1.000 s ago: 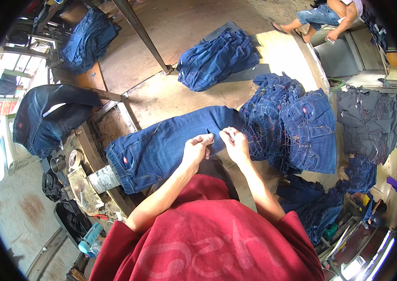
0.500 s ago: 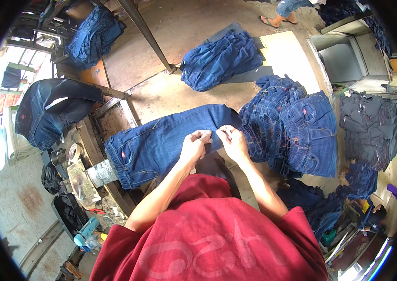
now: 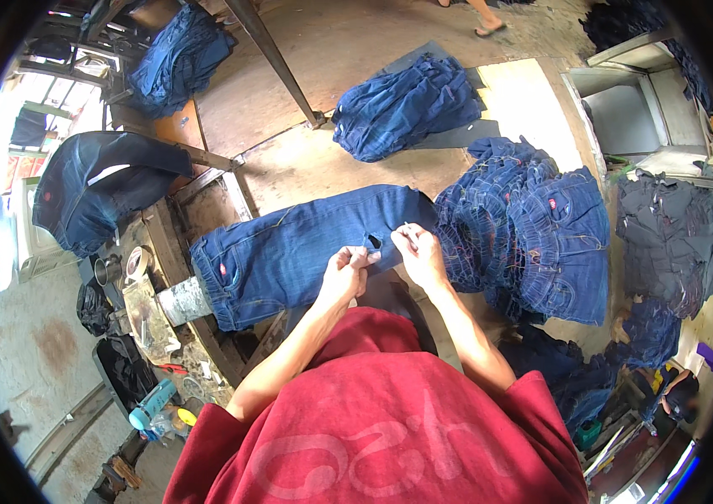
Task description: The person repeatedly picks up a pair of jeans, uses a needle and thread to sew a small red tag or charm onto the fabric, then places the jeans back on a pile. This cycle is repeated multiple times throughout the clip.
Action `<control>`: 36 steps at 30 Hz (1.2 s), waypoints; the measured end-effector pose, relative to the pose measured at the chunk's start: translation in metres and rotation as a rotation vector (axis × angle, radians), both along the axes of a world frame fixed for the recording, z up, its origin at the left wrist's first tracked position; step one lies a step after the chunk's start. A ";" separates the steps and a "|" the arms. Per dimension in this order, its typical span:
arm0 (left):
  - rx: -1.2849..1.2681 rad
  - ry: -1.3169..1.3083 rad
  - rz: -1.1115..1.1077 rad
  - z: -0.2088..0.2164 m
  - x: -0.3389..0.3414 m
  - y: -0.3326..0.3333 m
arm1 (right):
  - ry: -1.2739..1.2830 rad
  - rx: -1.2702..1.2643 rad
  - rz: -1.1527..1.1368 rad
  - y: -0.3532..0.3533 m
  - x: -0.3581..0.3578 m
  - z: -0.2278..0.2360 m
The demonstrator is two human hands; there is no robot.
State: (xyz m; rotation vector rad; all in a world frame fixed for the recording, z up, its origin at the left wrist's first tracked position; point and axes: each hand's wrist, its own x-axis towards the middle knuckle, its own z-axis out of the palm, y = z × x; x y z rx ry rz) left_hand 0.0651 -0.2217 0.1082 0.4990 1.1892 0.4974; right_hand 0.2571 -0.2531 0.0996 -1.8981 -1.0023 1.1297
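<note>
A blue denim garment [image 3: 289, 248] is pulled lengthwise over a long form, its gathered waistband at the left end. The form's pale, roughly wrapped end [image 3: 184, 302] sticks out past that waistband. My left hand [image 3: 348, 270] is closed, pinching the cloth at the near edge of a small dark hole [image 3: 374, 242]. To the right of the hole, my right hand [image 3: 418, 250] is closed in a pinch just above the garment. Something tiny and pale may be at its fingertips, too small to name.
Piled denim shorts [image 3: 558, 244] lie close on the right, beside dark grey garments [image 3: 671, 235]. Farther off is a denim heap [image 3: 407, 105] on the floor. Dark jeans [image 3: 108, 189] hang at the left, above a cluttered bench [image 3: 150, 315]. A metal post [image 3: 276, 63] rises beyond.
The dark hole now shows in the denim, with my left hand slightly lower and farther from my right fingertips. At the top, a person's feet have moved. The whole view has shifted a little.
</note>
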 end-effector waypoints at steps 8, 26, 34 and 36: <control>0.086 0.131 -0.224 0.013 0.011 0.029 | 0.012 -0.019 0.031 0.000 0.001 0.010; 0.265 0.261 -0.184 0.010 0.030 0.029 | -0.034 0.020 0.047 -0.002 0.000 0.008; 0.115 0.364 -0.238 0.014 0.024 0.026 | -0.112 0.045 0.051 -0.003 -0.005 0.009; 0.237 0.382 -0.314 0.015 0.026 0.030 | -0.090 0.013 0.050 -0.002 -0.005 0.010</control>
